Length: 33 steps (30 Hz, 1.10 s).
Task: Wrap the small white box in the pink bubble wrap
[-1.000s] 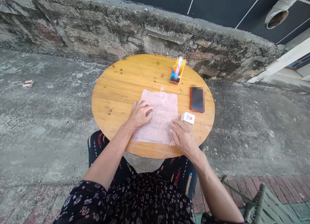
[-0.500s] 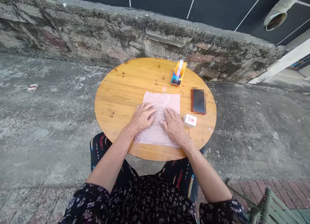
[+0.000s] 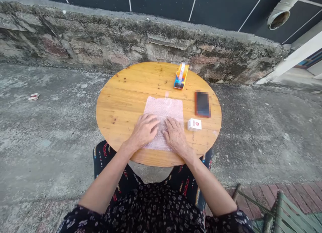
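Bubble-wrap sheet [image 3: 163, 107]: lay flat at the centre of the frame on the round wooden desk [image 3: 115, 105], its lower part beneath your hands.
Left hand [image 3: 144, 128]: you had it back-up over the sheet's left edge, left of centre; grip wide, fingers loosely bent.
Right hand [image 3: 175, 133]: you had it back-up on the sheet's lower right; grip wide, fingers pointing up the frame. Wrap showed between your two hands.
White box [image 3: 194, 124]: small, red print on its top, near the sheet, right of centre.
Dark flat object [image 3: 202, 103]: red-edged, pixelated, kind not determinable; lay just above the box in the frame.
Tape dispenser [image 3: 181, 77]: orange and blue, near the desk's upper edge, above centre.
Surroundings: a stone wall [image 3: 113, 45] crossed the upper frame; a green chair [image 3: 291, 209] stood lower right.
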### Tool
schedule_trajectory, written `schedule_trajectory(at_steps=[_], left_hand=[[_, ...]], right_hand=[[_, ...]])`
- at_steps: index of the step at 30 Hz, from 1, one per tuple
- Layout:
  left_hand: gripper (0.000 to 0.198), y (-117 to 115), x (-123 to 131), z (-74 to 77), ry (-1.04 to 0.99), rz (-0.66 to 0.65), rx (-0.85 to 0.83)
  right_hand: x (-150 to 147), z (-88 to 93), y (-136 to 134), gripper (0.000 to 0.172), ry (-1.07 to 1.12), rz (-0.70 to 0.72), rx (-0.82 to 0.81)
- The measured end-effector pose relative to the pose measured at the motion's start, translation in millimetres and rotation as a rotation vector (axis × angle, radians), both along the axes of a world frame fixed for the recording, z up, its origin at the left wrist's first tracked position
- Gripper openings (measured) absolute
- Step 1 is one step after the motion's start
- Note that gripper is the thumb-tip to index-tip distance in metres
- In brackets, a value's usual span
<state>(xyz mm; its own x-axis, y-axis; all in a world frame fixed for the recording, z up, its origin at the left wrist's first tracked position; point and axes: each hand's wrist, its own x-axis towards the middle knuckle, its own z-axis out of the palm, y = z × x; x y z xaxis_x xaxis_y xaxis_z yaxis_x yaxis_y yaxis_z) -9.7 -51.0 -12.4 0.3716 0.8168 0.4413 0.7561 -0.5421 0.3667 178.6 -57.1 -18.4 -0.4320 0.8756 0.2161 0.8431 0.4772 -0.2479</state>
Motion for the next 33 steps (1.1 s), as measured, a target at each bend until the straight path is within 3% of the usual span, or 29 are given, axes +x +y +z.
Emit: schedule_trajectory(at_steps=[4,11,14,17,21,26,33], left_hand=[[0.026,-31,-3,-3.5,0.059,-0.028,-0.056],[0.022,-53,-38,-7.9,0.039,0.154,-0.050],[0.022,-55,-32,-1.6,-0.003,0.187,-0.005],[0.022,-51,-15,1.6,-0.033,0.107,0.020],[0.020,-44,0,-5.3,-0.026,0.047,-0.019],[0.020,-43,-3,-14.8,-0.076,0.063,-0.020],[0.019,-43,-4,-14.1,-0.103,0.056,-0.020]], right_hand=[[2,-2.8,1,0.050,0.015,0.012,0.011],[2,0.2,0,0.050,0.047,0.006,-0.010],[2,-0.2,1,0.048,0.048,0.003,-0.007],[3,-2.4,2,0.047,0.042,0.009,0.003],[4,-3.8,2,0.047,0.049,0.015,0.006],[11,3.7,-2,0.046,0.046,0.025,-0.015],[16,15.7,-26,0.040,-0.028,-0.005,-0.004]])
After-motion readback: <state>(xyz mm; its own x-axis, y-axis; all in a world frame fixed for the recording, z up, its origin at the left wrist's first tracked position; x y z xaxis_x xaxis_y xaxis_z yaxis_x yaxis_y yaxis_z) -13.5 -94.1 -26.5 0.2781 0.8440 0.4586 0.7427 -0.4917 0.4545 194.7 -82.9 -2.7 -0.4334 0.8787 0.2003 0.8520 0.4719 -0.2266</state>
